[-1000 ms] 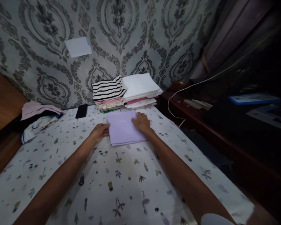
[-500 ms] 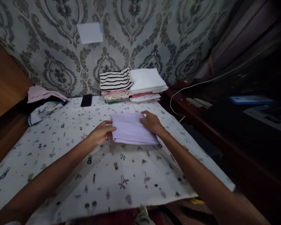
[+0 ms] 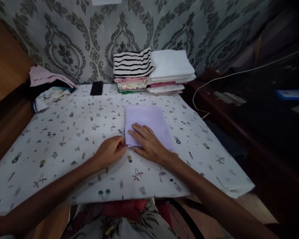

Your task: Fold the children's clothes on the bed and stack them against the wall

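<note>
A folded lilac cloth (image 3: 149, 116) lies flat on the patterned white sheet (image 3: 89, 122) that covers the table. At its near left corner, my left hand (image 3: 112, 149) is closed, with thumb and forefinger pinching the cloth's edge. My right hand (image 3: 147, 142) rests palm down on the near part of the cloth, fingers stretched out towards the upper left. Part of the cloth's near edge is hidden beneath that hand.
Against the wall stand two stacks of folded clothes, one topped by a striped garment (image 3: 132, 64), the other by white cloth (image 3: 171, 66). Left of them lies a black phone (image 3: 96, 88). Loose clothes (image 3: 51, 96) sit at the far left. A white cable (image 3: 214, 79) hangs on the right.
My right hand has gone from gripping the cloth's far right side to lying flat on its near left part. My left hand has moved to the near corner. The view has tilted down.
</note>
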{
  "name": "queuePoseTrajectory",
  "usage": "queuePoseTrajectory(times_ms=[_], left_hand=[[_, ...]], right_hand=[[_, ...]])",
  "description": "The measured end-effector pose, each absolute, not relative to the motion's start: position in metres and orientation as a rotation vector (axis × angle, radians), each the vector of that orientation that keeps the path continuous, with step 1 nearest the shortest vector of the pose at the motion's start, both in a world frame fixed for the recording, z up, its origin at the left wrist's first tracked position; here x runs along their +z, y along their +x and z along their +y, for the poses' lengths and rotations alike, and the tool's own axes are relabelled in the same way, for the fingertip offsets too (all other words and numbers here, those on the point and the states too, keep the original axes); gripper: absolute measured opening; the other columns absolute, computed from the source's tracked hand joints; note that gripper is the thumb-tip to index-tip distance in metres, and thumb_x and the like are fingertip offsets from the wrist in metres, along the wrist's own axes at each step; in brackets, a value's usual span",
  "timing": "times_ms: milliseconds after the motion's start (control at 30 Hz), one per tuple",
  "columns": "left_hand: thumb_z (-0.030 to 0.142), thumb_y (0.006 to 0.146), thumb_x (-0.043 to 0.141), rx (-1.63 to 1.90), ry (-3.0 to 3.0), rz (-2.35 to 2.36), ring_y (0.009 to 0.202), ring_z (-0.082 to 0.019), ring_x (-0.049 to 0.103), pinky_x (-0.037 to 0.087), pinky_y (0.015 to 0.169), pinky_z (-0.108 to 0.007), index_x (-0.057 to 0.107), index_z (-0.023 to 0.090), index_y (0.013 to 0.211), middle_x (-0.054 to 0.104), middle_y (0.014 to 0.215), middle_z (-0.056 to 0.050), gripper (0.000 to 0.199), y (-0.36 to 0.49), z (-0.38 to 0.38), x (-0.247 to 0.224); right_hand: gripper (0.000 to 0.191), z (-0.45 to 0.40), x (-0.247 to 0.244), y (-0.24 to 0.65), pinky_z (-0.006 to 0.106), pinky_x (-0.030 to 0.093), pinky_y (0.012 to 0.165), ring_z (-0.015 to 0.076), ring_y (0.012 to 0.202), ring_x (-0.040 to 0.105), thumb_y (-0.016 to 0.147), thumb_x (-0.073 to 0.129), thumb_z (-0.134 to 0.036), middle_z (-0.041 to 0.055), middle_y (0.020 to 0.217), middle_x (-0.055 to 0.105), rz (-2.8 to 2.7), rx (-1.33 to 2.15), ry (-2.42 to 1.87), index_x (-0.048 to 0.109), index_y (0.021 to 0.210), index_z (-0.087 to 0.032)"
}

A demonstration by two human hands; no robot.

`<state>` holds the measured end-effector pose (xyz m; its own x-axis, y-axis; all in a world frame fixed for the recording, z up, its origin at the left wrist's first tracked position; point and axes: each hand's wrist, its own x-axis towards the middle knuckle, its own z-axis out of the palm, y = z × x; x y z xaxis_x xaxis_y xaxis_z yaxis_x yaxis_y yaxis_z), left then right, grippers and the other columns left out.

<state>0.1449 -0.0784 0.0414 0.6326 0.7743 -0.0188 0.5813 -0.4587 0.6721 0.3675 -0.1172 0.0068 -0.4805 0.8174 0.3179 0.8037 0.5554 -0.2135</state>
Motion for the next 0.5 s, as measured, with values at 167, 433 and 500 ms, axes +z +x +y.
queuePoseTrajectory(times_ms=[167, 433, 500], left_hand=[[0.028, 0.091, 0.046, 0.307, 2.398, 1.163, 0.061, -0.016, 0.052, 0.034, 0.061, -0.029, 0.05, 0.021, 0.074, 0.058, 0.065, 0.001, 0.019, 0.154, -0.079, 0.039], [0.024, 0.087, 0.049, 0.215, 2.467, 1.199, 0.058, -0.017, 0.051, 0.033, 0.061, -0.029, 0.051, 0.022, 0.069, 0.059, 0.063, -0.001, 0.018, 0.147, -0.096, 0.032], [0.024, 0.086, 0.05, 0.232, 2.453, 1.204, 0.058, -0.016, 0.049, 0.032, 0.06, -0.029, 0.05, 0.022, 0.068, 0.058, 0.062, -0.001, 0.019, 0.147, -0.096, 0.033]], right_hand=[[0.061, -0.115, -0.006, 0.365, 0.055, 0.024, 0.121, 0.0267, 0.152, 0.02, 0.1, 0.045, -0.045, 0.0129, 0.163, 0.029, -2.373, 0.047, -1.363, 0.029, 0.154, -0.022], [0.057, -0.118, 0.006, 0.359, 0.055, 0.022, 0.123, 0.0254, 0.153, 0.018, 0.098, 0.052, -0.037, 0.0048, 0.165, 0.027, -2.4, 0.213, -1.491, 0.034, 0.151, -0.029], [0.056, -0.118, 0.007, 0.359, 0.055, 0.023, 0.122, 0.0273, 0.152, 0.021, 0.097, 0.053, -0.037, 0.0063, 0.164, 0.029, -2.374, 0.207, -1.484, 0.037, 0.15, -0.027]])
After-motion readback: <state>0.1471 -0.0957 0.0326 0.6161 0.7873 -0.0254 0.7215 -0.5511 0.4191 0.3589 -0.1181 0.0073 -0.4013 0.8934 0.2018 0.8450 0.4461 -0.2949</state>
